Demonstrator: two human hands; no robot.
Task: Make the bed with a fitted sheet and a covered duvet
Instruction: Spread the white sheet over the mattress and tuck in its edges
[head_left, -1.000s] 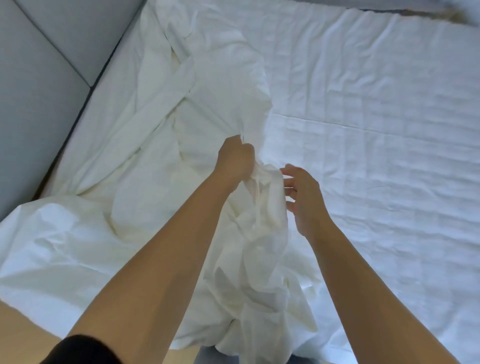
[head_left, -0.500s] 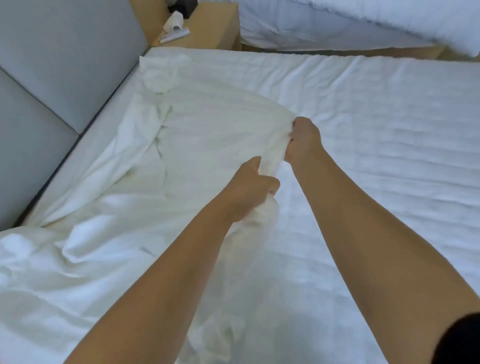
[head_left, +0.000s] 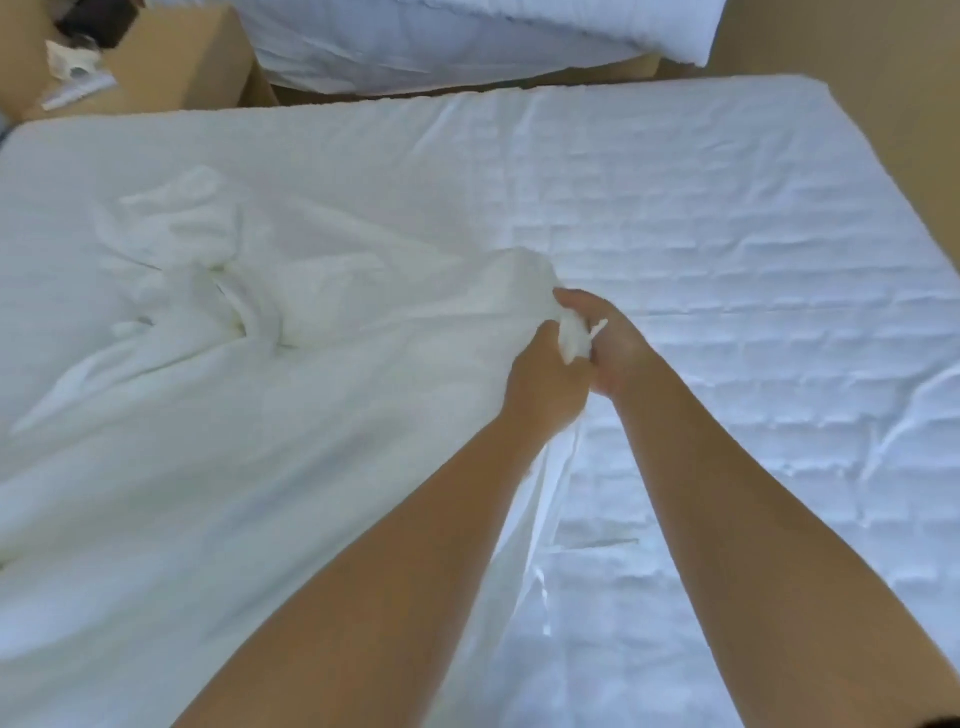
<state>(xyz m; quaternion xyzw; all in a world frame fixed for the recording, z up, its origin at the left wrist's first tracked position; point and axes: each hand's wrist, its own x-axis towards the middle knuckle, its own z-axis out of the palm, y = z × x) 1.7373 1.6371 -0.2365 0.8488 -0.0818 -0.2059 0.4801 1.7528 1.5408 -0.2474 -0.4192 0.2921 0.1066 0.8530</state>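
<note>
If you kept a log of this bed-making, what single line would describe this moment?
left hand: grips crumpled white fabric sheet | right hand: grips same bunch | white quilted mattress: right part uncovered

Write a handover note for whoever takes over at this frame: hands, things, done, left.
Left hand grips the sheet by its bunched edge; right hand grips the same bunch beside it.
The sheet lies crumpled over the left half of the mattress; the right half is bare.
Done: sheet on the bed, edge gathered.
Left: spread it, fit the corners, then the duvet, possibly the white bedding beyond the far edge.
</note>
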